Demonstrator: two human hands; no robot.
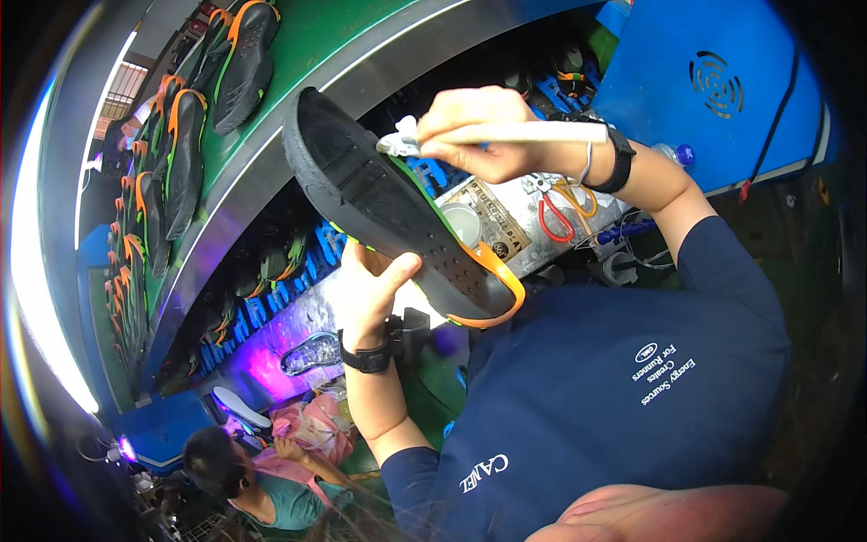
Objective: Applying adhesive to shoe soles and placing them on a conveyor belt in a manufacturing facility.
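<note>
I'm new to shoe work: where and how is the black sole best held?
Probably take the black sole near mid-length by its lower-left edge, coming from the left, fingers behind, as the left hand does. It is long and slanted, so a middle hold should balance it, and the right hand is at the opposite edge.

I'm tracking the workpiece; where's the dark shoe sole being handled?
Near the head view's centre, the dark shoe sole is held in the left hand, with the right hand by its right edge and the green shelf at upper left.
</note>
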